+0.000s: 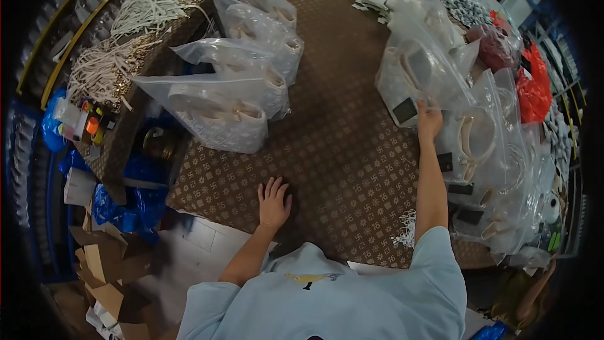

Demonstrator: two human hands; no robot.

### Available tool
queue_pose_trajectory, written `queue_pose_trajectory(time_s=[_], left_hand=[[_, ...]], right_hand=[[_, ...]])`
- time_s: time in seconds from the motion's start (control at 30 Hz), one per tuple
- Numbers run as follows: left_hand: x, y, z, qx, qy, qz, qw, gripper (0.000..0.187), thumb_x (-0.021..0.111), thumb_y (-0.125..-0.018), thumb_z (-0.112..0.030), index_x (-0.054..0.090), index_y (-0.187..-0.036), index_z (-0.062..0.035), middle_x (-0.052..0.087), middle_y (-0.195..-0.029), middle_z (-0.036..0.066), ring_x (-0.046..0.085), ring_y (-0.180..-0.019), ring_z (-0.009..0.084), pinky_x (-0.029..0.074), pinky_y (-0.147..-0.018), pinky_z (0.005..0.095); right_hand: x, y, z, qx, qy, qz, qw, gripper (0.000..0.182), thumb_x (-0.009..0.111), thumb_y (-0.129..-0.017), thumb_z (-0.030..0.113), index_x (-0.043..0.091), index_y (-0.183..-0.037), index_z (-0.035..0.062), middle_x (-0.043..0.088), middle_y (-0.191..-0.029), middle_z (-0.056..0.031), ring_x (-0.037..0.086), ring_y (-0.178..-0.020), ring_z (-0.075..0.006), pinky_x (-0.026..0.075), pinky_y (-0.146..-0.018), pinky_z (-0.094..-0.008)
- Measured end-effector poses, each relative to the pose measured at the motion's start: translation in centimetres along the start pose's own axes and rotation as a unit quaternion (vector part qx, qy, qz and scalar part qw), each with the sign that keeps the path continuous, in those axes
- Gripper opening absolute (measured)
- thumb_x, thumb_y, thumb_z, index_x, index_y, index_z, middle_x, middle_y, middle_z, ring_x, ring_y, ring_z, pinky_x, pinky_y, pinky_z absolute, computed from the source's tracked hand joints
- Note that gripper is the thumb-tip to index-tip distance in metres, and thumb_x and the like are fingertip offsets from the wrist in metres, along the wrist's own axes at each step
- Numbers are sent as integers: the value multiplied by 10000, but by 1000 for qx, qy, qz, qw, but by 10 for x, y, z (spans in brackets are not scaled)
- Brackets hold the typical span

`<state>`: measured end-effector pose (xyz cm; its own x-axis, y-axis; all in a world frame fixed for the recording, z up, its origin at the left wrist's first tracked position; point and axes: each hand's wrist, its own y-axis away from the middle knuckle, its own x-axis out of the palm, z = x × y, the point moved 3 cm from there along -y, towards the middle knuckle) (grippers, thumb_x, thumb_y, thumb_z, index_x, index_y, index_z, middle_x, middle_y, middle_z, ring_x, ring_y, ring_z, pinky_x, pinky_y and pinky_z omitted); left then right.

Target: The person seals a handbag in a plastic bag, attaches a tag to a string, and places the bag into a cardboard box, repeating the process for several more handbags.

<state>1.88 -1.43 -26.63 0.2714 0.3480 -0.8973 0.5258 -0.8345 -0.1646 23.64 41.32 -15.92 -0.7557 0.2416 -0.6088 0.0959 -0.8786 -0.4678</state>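
Observation:
My left hand lies flat on the brown patterned table near its front edge, fingers spread, holding nothing. On the right, my right hand is at the lower corner of a clear plastic bag with a light-coloured bag inside. The fingers touch the plastic beside a dark square card; whether they pinch it is hard to see. Further bagged items lie just right of that hand. Across the table on the left, several similar clear bags stand in a row.
Bundles of pale straps lie on a side table at the left. A red plastic bag is at the far right. White strings lie near my right elbow. Open cardboard boxes stand at lower left. Another person's arm shows at lower right.

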Motion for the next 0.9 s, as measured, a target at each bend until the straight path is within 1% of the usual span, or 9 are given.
queue_pose_trajectory(time_s=[0.07, 0.17, 0.27, 0.33, 0.47, 0.53, 0.57, 0.7, 0.9], left_hand=[[-4, -1, 0, 3, 39, 4, 999, 344, 589, -827, -174, 513, -1151, -84, 442, -1309, 99, 358, -1259, 298, 210, -1067, 500], [-11, -1, 24, -10, 171, -67, 983, 387, 620, -790, -107, 504, -1159, -83, 428, -1317, 128, 365, -1252, 317, 223, -1060, 506], [-134, -53, 26, 68, 54, -299, 950, 509, 641, -746, -60, 452, -1219, -51, 397, -1329, 188, 348, -1253, 383, 232, -1050, 502], [-236, -100, 33, 104, -38, -406, 907, 607, 659, -755, -101, 386, -1293, -31, 373, -1366, 169, 306, -1287, 367, 178, -1069, 498], [-331, -183, 28, 116, -141, -312, 933, 472, 693, -751, -156, 519, -1177, -52, 515, -1228, 98, 425, -1199, 255, 235, -1050, 439], [-319, -213, 36, 35, 67, 50, 996, 201, 689, -749, -129, 645, -927, -46, 596, -934, 83, 544, -944, 224, 315, -989, 385], [-318, -215, 25, 79, 131, 10, 988, 93, 680, -752, -104, 647, -742, -17, 552, -731, 52, 530, -738, 218, 396, -867, 356], [-307, -185, -67, 364, 20, -45, 930, 83, 683, -726, -92, 634, -748, -29, 553, -726, 40, 539, -748, 233, 431, -728, 364], [-258, -175, -125, 348, 146, 34, 925, 78, 682, -724, -101, 634, -756, -49, 556, -735, 39, 556, -787, 224, 430, -733, 366]], right_hand=[[2, -5, -12, 105, 12, -2, 994, 407, 677, -775, 340, 632, -1073, 66, 649, -928, -153, 611, -877, -344, 460, -743, -401], [-12, 7, 5, 65, -48, 38, 996, 598, 684, -785, 272, 452, -1271, 13, 544, -1174, -200, 529, -1084, -305, 408, -894, -357], [-35, 42, -3, 64, -154, -19, 986, 782, 691, -783, 176, 231, -1383, -28, 353, -1362, -243, 369, -1259, -293, 294, -1024, -349], [-59, 91, 24, 75, -167, -13, 983, 695, 671, -805, 161, 296, -1366, -4, 417, -1322, -217, 422, -1218, -273, 349, -977, -347], [-46, 165, 63, 85, -252, 179, 947, 571, 616, -848, 111, 354, -1352, 45, 531, -1194, -140, 512, -1089, -186, 433, -852, -277], [-46, 177, 111, 100, -324, 243, 909, 553, 602, -855, 97, 358, -1350, 47, 552, -1152, -114, 520, -1063, -172, 434, -860, -282], [-45, 182, 124, 81, -343, 265, 898, 566, 605, -857, 114, 346, -1357, 55, 552, -1166, -109, 524, -1054, -167, 427, -868, -284], [-74, 171, 193, -41, -320, 312, 894, 886, 726, -751, 238, 176, -1422, 63, 455, -1300, -131, 428, -1208, -235, 339, -992, -344], [-41, 170, 194, -72, -314, 306, 896, 1099, 825, -608, 261, 128, -1437, 71, 433, -1318, -185, 444, -1199, -308, 332, -1014, -365]])
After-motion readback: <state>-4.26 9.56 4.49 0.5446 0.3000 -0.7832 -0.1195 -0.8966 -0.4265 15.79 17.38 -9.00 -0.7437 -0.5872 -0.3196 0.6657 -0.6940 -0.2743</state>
